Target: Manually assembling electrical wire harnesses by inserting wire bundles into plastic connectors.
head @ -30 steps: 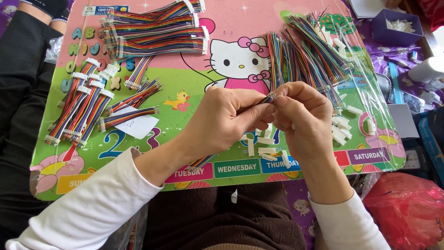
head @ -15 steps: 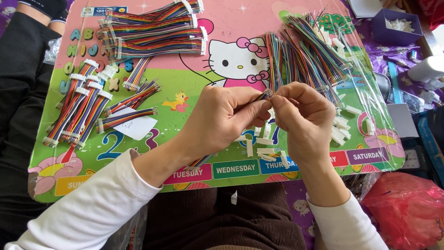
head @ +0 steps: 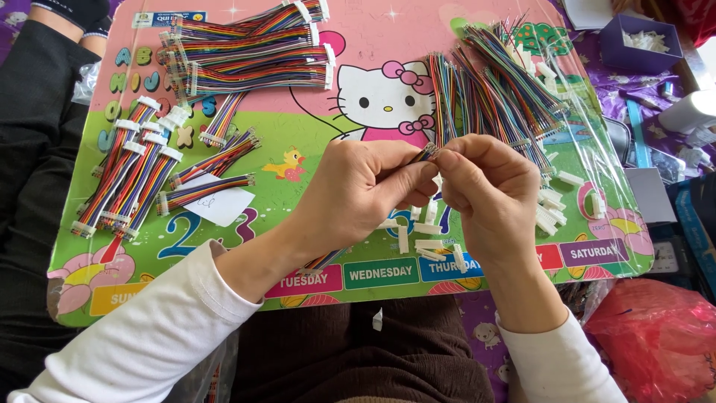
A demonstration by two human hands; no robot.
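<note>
Left hand (head: 358,194) and right hand (head: 488,194) meet over a pink-and-green cartoon play mat (head: 373,89), both pinching the end of a multicoloured ribbon cable (head: 426,152) whose tail emerges below the left wrist. Loose white connector housings (head: 429,242) lie under the hands. Finished cables with white plugs (head: 127,175) lie at left, bare wire bundles (head: 500,82) at upper right beside a purple box (head: 640,46).
</note>
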